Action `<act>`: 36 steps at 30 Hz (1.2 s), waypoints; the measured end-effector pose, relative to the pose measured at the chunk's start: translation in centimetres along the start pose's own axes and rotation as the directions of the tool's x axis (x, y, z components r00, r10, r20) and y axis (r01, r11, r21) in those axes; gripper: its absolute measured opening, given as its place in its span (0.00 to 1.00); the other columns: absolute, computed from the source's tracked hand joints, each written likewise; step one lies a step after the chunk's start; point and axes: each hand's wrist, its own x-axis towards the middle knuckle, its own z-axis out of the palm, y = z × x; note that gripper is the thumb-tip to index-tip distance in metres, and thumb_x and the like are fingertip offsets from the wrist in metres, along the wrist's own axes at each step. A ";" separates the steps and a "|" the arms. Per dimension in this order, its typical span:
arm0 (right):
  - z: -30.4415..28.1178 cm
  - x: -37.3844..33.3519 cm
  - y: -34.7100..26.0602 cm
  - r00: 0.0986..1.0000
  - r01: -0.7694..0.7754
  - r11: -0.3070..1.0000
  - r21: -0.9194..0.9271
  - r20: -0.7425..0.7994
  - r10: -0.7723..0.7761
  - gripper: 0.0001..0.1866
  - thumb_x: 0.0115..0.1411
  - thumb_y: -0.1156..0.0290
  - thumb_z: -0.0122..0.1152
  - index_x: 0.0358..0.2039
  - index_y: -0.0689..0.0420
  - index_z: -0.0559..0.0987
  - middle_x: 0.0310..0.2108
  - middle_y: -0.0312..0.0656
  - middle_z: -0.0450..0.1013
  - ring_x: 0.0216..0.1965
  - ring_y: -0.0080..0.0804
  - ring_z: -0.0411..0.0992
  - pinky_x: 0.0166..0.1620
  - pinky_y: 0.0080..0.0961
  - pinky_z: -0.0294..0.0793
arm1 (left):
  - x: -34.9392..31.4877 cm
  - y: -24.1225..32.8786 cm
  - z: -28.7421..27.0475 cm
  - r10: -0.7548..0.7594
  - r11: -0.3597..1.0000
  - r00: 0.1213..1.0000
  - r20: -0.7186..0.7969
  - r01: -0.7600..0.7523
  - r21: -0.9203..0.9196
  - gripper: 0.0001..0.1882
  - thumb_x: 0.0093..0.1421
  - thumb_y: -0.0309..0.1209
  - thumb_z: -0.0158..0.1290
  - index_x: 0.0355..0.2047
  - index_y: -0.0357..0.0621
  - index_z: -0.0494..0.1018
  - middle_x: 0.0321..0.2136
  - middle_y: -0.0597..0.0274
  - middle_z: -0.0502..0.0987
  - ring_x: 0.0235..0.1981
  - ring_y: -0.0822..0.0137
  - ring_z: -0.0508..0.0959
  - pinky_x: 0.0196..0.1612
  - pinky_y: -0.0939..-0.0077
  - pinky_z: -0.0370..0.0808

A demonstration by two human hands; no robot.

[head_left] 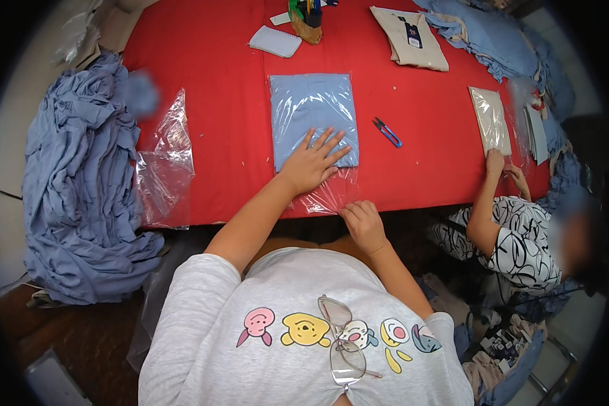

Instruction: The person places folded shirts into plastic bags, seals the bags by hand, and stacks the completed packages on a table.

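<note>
A folded blue garment [304, 108] lies flat on the red table inside a clear plastic bag [331, 196]. My left hand [314, 162] rests on the lower part of the package with its fingers spread. At the table's near edge my right hand [363, 224] pinches the bag's loose open end, which is drawn into creases between my two hands. Blue thread snips [388, 132] lie to the right of the package, apart from both hands.
Clear bags [166, 169] and a large heap of blue garments [81, 176] are at left. A notepad [275, 42], a pen holder [306, 26] and a packed beige garment [411, 39] lie farther back. At right a co-worker [514, 230] handles another beige package [490, 118].
</note>
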 end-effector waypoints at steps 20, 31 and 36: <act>7.3 7.9 -5.0 0.913 0.249 0.945 0.210 0.274 -0.301 0.08 0.63 0.70 0.61 0.36 0.60 0.84 0.37 0.44 0.76 0.43 0.43 0.75 0.54 0.39 0.72 | -1.1 -3.8 -1.0 -0.030 0.997 0.999 0.029 0.032 -0.069 0.42 0.71 0.63 0.50 0.81 0.68 0.55 0.84 0.57 0.43 0.83 0.48 0.42 0.82 0.38 0.41; 2.4 0.2 -3.9 0.929 0.121 0.932 0.343 0.291 -0.227 0.13 0.59 0.74 0.65 0.45 0.56 0.85 0.54 0.46 0.80 0.49 0.43 0.79 0.53 0.41 0.78 | -5.3 -2.7 -1.7 -0.019 0.997 0.999 -0.029 0.017 -0.078 0.42 0.72 0.58 0.52 0.80 0.56 0.57 0.83 0.54 0.48 0.83 0.51 0.48 0.81 0.42 0.45; -2.9 1.4 -2.3 0.996 -0.060 0.989 0.138 0.071 0.050 0.24 0.57 0.82 0.62 0.55 0.55 0.84 0.59 0.46 0.79 0.56 0.46 0.79 0.57 0.44 0.78 | -13.1 -1.8 -4.1 0.013 0.987 0.984 0.175 0.015 -0.158 0.45 0.71 0.58 0.53 0.81 0.50 0.55 0.83 0.53 0.48 0.83 0.50 0.47 0.82 0.43 0.43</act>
